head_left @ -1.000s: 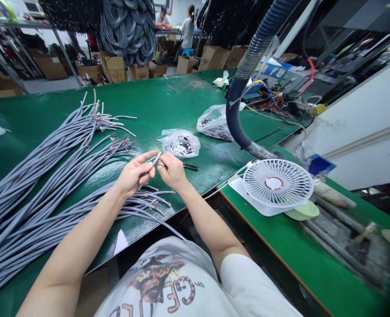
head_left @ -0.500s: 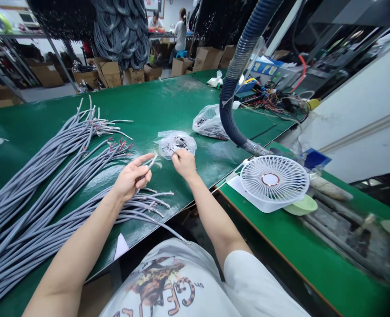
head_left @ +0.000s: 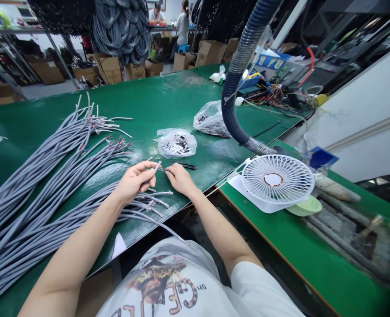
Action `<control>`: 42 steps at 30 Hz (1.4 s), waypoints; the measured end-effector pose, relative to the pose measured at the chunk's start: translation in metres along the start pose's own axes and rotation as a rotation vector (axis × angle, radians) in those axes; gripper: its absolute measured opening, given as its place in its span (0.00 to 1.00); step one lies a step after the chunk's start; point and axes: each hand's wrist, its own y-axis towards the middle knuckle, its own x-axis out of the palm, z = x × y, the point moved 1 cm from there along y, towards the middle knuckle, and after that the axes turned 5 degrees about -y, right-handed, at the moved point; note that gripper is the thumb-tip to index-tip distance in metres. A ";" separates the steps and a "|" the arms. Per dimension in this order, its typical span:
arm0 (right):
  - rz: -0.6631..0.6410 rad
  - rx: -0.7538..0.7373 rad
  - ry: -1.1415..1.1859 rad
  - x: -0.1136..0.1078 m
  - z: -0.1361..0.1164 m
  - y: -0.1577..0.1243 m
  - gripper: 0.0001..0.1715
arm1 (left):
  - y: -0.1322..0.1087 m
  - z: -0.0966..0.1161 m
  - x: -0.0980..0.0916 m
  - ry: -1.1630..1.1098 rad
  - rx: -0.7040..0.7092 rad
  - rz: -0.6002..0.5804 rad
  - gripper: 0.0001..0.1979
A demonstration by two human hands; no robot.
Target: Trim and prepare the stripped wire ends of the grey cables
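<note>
My left hand grips a grey cable end firmly; my right hand has come back from the plastic bag, its grip narrow on something I cannot make out, just beside the black-handled snips.

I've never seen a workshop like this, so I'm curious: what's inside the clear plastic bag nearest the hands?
The clear plastic bag holds a jumble of small black and white pieces. The crinkled plastic hides their exact shape and whatever lies beneath them.
</note>
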 end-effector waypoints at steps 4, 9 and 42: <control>0.100 0.019 -0.154 -0.014 0.021 0.001 0.16 | -0.003 0.000 0.004 0.068 0.008 0.006 0.18; -0.041 0.092 -0.308 -0.021 0.045 0.002 0.16 | -0.007 0.001 0.008 0.165 0.047 -0.006 0.17; -0.142 0.147 1.125 -0.061 -0.062 -0.055 0.11 | -0.008 0.001 0.010 0.072 0.003 -0.017 0.20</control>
